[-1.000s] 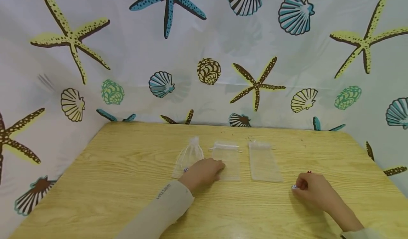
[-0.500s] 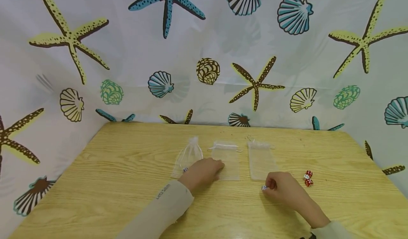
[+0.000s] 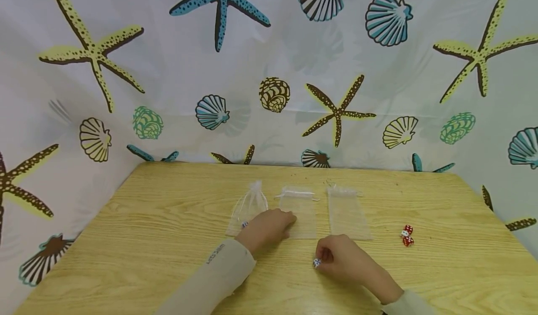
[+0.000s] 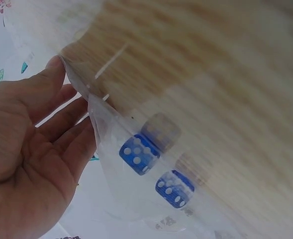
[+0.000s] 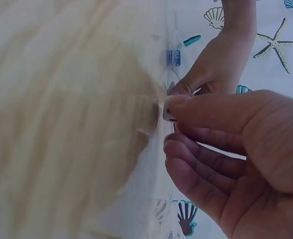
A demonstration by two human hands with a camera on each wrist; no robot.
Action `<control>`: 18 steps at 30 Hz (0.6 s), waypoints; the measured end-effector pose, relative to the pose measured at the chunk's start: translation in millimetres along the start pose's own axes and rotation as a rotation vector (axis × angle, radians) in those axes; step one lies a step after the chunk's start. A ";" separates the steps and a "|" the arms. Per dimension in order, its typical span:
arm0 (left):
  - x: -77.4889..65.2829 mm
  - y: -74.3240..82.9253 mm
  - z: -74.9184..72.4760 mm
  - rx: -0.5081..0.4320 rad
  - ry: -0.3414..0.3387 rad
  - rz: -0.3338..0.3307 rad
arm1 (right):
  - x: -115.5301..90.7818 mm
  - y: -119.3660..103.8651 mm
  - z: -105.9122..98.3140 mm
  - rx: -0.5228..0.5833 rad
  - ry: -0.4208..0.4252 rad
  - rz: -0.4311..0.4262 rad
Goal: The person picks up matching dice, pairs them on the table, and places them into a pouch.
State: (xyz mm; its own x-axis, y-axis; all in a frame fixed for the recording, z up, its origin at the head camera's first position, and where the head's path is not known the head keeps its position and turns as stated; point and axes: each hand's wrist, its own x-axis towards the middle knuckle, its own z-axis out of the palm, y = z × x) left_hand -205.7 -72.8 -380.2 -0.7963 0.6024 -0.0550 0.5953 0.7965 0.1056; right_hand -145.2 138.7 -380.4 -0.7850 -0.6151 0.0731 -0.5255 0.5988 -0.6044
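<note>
Three sheer drawstring pouches lie in a row on the table. My left hand [image 3: 269, 224] pinches the edge of the middle pouch [image 3: 303, 219]; the left wrist view shows its thumb at the raised film edge. Beside that hand, the left pouch [image 3: 248, 207] has its neck gathered and holds blue dice [image 4: 140, 153] with white pips. Between thumb and curled fingers, my right hand [image 3: 346, 259] grips a white die [image 3: 317, 262] with dark pips, just in front of the middle pouch. A red pip shows on this die in the right wrist view.
The right pouch [image 3: 348, 217] lies flat behind the right hand. Farther right sits a small cluster of red dice [image 3: 408, 241] with a white die [image 3: 405, 233] among them. A seashell-print curtain [image 3: 252, 119] rises behind the wooden table [image 3: 147, 203].
The right hand has carried the white die leftward from near the red dice to the front of the middle pouch, uncovering the cluster. The left hand has stayed in place.
</note>
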 end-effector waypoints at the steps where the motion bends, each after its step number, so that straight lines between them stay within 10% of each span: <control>1: 0.8 -0.3 0.6 -0.001 0.001 0.003 | 0.5 -0.1 1.0 0.002 -0.013 -0.008; 18: 1.1 -0.3 0.0 -0.006 0.000 0.010 | -4.0 7.4 -3.9 -0.001 -0.053 -0.016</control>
State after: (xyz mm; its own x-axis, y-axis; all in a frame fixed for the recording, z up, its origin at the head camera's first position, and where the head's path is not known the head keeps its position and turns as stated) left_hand -206.7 -72.4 -380.3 -0.7906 0.6100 -0.0540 0.6022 0.7904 0.1120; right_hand -147.2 147.6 -382.1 -0.7580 -0.6510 0.0411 -0.5384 0.5888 -0.6028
